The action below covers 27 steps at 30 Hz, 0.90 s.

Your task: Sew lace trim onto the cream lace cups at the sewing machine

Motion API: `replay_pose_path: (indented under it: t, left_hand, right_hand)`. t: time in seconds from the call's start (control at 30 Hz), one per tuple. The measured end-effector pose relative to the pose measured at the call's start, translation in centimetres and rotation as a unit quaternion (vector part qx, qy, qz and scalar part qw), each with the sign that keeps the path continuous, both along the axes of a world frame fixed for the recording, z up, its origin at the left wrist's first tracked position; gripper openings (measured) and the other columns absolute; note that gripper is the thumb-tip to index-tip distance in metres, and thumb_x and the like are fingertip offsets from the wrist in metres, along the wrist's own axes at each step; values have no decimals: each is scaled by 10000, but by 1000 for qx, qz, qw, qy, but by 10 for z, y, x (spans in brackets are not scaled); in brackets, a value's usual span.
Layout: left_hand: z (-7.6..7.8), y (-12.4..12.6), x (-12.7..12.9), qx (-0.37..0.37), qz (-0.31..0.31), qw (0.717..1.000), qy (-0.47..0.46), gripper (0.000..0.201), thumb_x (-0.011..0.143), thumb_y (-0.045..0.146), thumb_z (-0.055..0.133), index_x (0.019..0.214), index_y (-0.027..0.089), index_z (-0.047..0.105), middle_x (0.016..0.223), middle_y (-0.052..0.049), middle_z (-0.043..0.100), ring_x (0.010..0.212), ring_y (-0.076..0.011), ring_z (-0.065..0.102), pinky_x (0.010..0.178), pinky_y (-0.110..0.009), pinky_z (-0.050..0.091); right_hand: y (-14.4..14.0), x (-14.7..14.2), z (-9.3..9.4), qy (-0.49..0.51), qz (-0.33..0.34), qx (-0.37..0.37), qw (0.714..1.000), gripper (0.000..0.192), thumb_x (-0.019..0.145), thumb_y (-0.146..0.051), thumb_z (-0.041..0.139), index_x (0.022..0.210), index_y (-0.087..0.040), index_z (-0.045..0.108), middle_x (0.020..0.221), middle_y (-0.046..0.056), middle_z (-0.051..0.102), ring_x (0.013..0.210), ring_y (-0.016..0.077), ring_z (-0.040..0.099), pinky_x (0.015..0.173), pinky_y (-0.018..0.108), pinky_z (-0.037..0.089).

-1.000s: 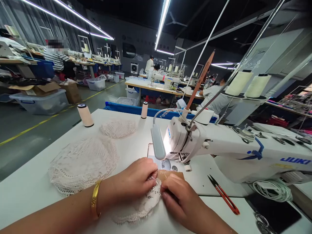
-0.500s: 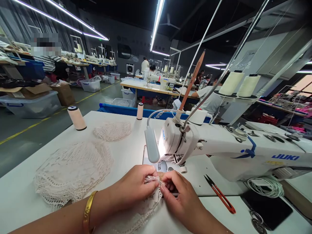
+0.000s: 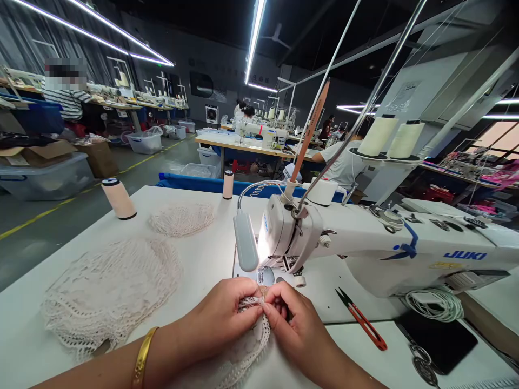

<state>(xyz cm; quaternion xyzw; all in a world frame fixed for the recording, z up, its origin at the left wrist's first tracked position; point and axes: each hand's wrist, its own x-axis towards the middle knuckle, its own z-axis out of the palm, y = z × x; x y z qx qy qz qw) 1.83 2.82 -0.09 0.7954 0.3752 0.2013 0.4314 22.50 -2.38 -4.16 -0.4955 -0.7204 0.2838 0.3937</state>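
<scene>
Currently, left hand & right hand both pinch the lace piece at its top edge, just in front of the sewing machine needle area. Clear storage bin at far left; contents can't be made out.

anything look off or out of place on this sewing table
Only one oddity: a pencil stands upright on top of the sewing machine, stuck where thread gear sits. Otherwise both hands pinch a lace piece before the needle, and red snips lie flat.
</scene>
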Motion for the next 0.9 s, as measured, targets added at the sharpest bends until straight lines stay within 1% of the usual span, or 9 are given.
replay_pose_path:
  t: [0.07,0.13,0.3,0.43,0.5,0.57,0.67,0.77,0.9]
  left_hand:
    - [-1,0,0,6,-2,1000,-7,189,881,337,565,748,204,571,765,23,609,752,-171,543,674,-281,394]
    - [-2,0,0,11,-4,1000,-13,186,882,334,563,753,203,592,773,20,622,765,-174,558,690,-284,404]
    - [-1,-2,0,-5,6,1000,-21,140,876,299,589,807,204,665,814,12,698,785,-184,617,689,-283,436]
    - [2,-3,1,-45,-21,996,-76,187,914,311,621,1007,217,753,1027,-12,798,966,-222,720,838,-303,529]
    - [1,-3,1,-64,-31,992,-102,215,930,330,633,1050,221,773,1091,-16,813,1041,-236,735,907,-315,538]
    - [-1,-2,0,-79,-17,991,-110,196,928,337,644,1009,220,779,1054,-6,815,1028,-232,733,894,-307,531]
    - [-3,-1,1,-86,10,992,-91,158,912,329,647,923,215,756,945,11,784,932,-211,695,809,-291,500]
    - [-2,0,2,-45,21,997,-53,168,906,341,621,841,212,707,864,9,712,864,-202,635,764,-296,462]
    - [-5,2,5,64,34,997,28,249,921,356,547,725,207,584,818,-22,631,851,-220,574,760,-327,421]
  right_hand:
    - [0,0,0,20,0,-24,1000,167,1070,-403,567,1043,-251,631,887,-1,676,757,175,615,667,268,489]
    - [0,0,2,28,4,-36,999,176,1071,-413,566,1049,-251,629,876,-7,667,741,171,605,666,268,484]
    - [0,1,3,5,11,-14,1000,230,1079,-399,541,918,-250,610,799,-20,621,723,168,565,637,267,418]
    - [0,2,1,5,3,-10,1000,207,1072,-389,540,945,-249,625,807,-20,619,725,170,553,642,270,414]
    - [0,2,0,5,2,-11,1000,206,1070,-392,544,951,-249,632,812,-20,622,729,170,552,647,271,412]
    - [-1,2,0,5,-2,-17,1000,225,1079,-404,540,946,-249,632,815,-20,625,732,169,552,649,272,410]
    - [-1,2,1,0,-5,-18,1000,244,1084,-405,533,917,-250,618,806,-22,620,731,168,553,639,272,401]
    - [0,1,1,-12,-9,-10,1000,225,1072,-368,522,895,-252,599,787,-29,605,714,165,551,629,271,399]
    - [7,-2,-2,-53,-30,15,998,202,1050,-315,500,867,-255,563,762,-33,598,682,169,545,625,276,404]
